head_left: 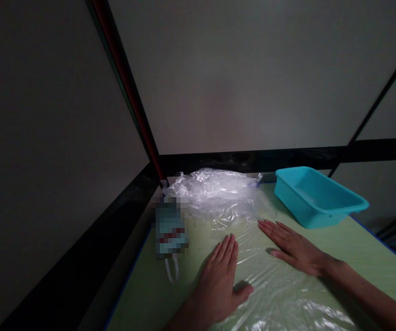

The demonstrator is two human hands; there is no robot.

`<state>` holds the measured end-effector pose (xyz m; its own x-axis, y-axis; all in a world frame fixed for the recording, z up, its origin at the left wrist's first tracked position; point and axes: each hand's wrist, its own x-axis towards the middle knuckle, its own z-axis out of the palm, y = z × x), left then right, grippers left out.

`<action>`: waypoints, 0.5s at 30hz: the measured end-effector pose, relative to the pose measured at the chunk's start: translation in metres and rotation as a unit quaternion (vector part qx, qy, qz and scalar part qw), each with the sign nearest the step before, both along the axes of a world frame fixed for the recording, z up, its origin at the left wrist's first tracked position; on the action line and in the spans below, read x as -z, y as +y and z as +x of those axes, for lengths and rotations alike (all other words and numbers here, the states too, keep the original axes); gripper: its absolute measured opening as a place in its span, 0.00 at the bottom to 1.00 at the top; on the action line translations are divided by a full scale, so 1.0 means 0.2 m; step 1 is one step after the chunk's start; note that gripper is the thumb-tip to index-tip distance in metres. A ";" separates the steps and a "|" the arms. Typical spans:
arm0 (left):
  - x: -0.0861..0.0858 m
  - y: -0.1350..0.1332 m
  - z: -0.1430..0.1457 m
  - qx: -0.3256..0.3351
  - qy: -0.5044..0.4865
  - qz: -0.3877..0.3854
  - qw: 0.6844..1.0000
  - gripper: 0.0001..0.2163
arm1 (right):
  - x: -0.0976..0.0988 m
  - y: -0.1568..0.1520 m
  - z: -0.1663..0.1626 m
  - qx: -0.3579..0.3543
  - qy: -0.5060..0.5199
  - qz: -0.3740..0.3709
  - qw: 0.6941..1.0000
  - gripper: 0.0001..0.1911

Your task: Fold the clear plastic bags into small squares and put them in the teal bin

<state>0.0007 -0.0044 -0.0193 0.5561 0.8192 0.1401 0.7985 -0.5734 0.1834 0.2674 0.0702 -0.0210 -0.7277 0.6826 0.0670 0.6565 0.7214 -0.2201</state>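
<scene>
A sheet of clear plastic film (263, 271), perhaps a bag, lies spread over the pale green tabletop, with fine creases running between my hands. My left hand (220, 280) rests palm down on it, fingers straight and thumb out to the side. To the right, my right hand (292, 246) also lies flat on the film, its fingers pointing to the upper left. Neither hand grips anything. Beyond my fingertips sits a crumpled heap of clear plastic bags (215, 186); whether it joins the flat film I cannot tell.
At the back right stands a turquoise plastic basin (322, 197). A blurred-out greenish package (172, 230) with a white loop handle lies at the left. Grey wall panels (253, 82) with black trim rise behind and left of the green table (366, 257), which has a blue edge.
</scene>
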 end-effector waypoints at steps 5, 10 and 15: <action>-0.02 0.00 -0.02 0.004 0.015 -0.014 1.000 0.35 | -0.01 0.00 0.00 0.001 -0.008 0.006 1.000 0.32; -0.01 -0.03 -0.09 -0.014 0.011 -0.008 1.000 0.37 | 0.00 -0.01 0.00 -0.002 0.006 0.009 1.000 0.32; 0.01 -0.07 -0.13 -0.029 0.008 0.005 1.000 0.37 | -0.02 0.02 0.04 0.025 0.077 -0.059 0.995 0.31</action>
<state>-0.0263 -0.0174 -0.0211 0.5093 0.8492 0.1393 0.8337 -0.5271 0.1649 0.2755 0.0737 -0.0163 -0.6796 0.7276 0.0933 0.6429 0.6521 -0.4019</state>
